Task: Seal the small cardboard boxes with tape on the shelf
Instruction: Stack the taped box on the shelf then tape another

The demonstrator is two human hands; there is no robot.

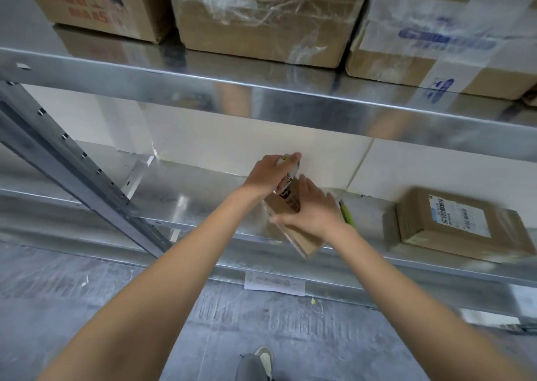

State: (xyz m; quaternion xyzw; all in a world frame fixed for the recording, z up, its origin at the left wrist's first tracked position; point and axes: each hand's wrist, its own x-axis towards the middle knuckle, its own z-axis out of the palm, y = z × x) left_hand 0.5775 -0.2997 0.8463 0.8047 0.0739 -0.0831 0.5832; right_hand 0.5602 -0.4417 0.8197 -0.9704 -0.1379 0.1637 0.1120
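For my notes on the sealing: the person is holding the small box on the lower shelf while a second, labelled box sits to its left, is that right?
Not quite. The labelled box sits to the right of the small box, not the left, as the head view shows. The rest holds: the right hand steadies that box on the lower shelf, and the left hand grips the tape roll.

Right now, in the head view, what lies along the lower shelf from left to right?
Slanted metal brace → left hand gripping the tape roll → small cardboard box under the right hand → green utility knife → labelled cardboard box.
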